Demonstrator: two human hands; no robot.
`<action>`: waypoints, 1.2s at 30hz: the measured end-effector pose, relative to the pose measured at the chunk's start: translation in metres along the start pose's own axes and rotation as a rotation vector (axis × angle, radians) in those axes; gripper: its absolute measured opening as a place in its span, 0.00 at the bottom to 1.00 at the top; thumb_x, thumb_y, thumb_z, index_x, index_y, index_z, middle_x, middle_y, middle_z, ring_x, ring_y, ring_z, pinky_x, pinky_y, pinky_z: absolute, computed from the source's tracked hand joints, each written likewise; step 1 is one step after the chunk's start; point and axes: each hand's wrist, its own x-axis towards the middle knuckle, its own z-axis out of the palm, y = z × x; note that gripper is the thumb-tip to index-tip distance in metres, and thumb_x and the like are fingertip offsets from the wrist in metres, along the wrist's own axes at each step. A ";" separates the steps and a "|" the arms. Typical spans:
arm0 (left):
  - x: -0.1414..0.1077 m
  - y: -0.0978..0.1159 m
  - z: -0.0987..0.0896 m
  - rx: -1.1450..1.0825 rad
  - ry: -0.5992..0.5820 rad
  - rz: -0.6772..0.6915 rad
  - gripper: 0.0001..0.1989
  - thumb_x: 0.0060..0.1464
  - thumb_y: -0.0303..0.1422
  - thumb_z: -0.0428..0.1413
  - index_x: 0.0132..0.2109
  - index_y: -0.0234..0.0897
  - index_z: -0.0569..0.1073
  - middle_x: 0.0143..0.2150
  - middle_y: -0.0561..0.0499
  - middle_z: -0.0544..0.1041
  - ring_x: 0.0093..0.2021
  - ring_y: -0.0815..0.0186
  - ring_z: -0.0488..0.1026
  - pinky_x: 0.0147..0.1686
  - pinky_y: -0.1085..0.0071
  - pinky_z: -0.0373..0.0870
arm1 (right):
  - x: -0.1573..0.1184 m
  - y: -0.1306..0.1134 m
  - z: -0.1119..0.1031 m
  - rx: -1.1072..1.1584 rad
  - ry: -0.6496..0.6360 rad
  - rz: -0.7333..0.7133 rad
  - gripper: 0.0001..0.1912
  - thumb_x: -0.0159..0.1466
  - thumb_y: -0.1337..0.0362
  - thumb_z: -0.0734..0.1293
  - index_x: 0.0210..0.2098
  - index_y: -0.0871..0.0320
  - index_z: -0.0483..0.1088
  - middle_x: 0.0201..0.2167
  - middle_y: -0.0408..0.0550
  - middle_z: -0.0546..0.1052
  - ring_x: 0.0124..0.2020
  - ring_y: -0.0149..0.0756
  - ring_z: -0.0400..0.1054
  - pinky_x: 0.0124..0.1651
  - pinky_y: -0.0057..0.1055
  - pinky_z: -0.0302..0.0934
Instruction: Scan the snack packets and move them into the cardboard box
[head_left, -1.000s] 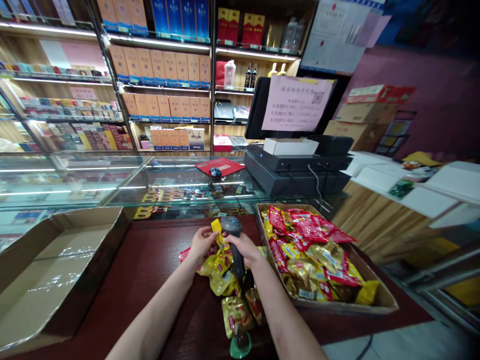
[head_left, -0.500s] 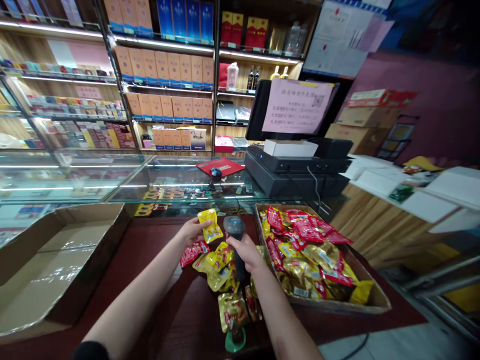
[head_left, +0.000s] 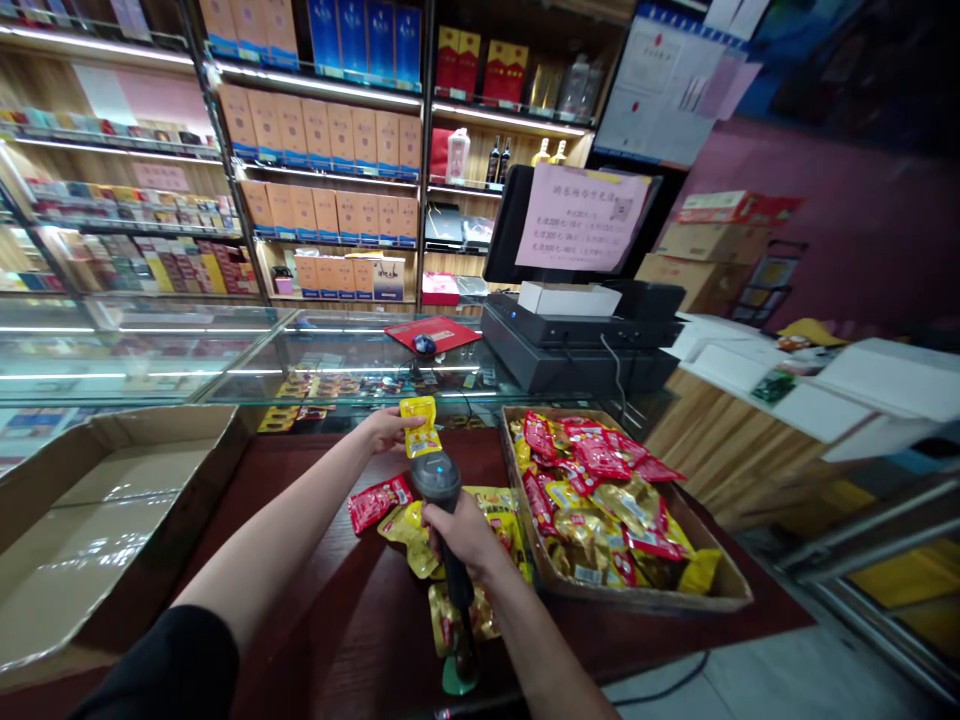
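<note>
My left hand (head_left: 388, 430) pinches a small yellow snack packet (head_left: 421, 425) by its left side, held up above the dark red table. In my right hand (head_left: 466, 530) is a dark barcode scanner (head_left: 437, 480), my fingers wrapped round its handle. The scanner's head is just below the packet and partly overlaps it in view. Under and around the scanner lie several gold and yellow packets (head_left: 409, 535), partly hidden by my right hand. A red packet (head_left: 379, 503) lies left of them. The scanner's stand with a green base (head_left: 459, 676) is near the front edge.
To the right stands a cardboard tray (head_left: 645, 597) full of red and gold packets (head_left: 600, 455). At the left is another cardboard tray (head_left: 127, 560) with a bare bottom. Behind are a glass counter (head_left: 337, 325), a mouse (head_left: 424, 344) and a monitor (head_left: 577, 215) on a cash drawer.
The scanner has moved left and down, and its head now points up toward the yellow packet. My left hand has raised the packet slightly. The view has shifted a little.
</note>
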 end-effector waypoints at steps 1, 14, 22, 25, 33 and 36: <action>-0.002 0.000 0.002 -0.001 -0.007 0.003 0.30 0.28 0.35 0.71 0.43 0.35 0.73 0.33 0.46 0.79 0.26 0.63 0.76 0.29 0.66 0.73 | 0.000 -0.001 0.001 -0.003 0.002 0.007 0.06 0.49 0.66 0.63 0.17 0.57 0.63 0.08 0.37 0.62 0.10 0.27 0.54 0.15 0.25 0.51; -0.011 0.005 0.004 -0.003 -0.043 0.004 0.29 0.31 0.35 0.70 0.44 0.34 0.73 0.32 0.45 0.79 0.25 0.63 0.75 0.27 0.68 0.73 | 0.004 -0.001 0.003 0.008 0.033 -0.035 0.08 0.51 0.63 0.62 0.18 0.58 0.63 0.09 0.38 0.63 0.10 0.27 0.56 0.15 0.26 0.52; -0.013 0.004 0.005 -0.021 -0.075 0.015 0.29 0.32 0.35 0.69 0.45 0.33 0.74 0.32 0.44 0.79 0.27 0.63 0.76 0.29 0.67 0.72 | 0.008 0.004 0.002 0.019 0.015 -0.027 0.07 0.51 0.62 0.62 0.19 0.58 0.64 0.10 0.38 0.63 0.11 0.28 0.56 0.15 0.26 0.52; -0.020 0.007 0.008 0.001 -0.053 0.011 0.26 0.32 0.35 0.69 0.43 0.33 0.74 0.29 0.46 0.78 0.22 0.67 0.73 0.25 0.70 0.71 | 0.009 0.004 -0.001 0.033 0.078 -0.089 0.07 0.51 0.61 0.63 0.24 0.60 0.68 0.14 0.41 0.68 0.15 0.29 0.60 0.19 0.27 0.56; -0.054 -0.002 0.043 0.034 -0.227 -0.027 0.20 0.39 0.35 0.66 0.41 0.34 0.74 0.32 0.46 0.79 0.27 0.65 0.75 0.28 0.71 0.72 | -0.004 -0.018 -0.032 0.132 0.269 -0.261 0.13 0.49 0.64 0.68 0.34 0.60 0.72 0.30 0.47 0.77 0.35 0.40 0.70 0.39 0.32 0.63; -0.073 0.003 0.071 -0.032 -0.363 -0.085 0.16 0.47 0.37 0.62 0.41 0.32 0.74 0.34 0.43 0.78 0.29 0.64 0.76 0.30 0.70 0.73 | -0.018 -0.022 -0.051 0.192 0.282 -0.241 0.13 0.50 0.64 0.67 0.36 0.59 0.72 0.30 0.45 0.76 0.35 0.38 0.70 0.39 0.31 0.63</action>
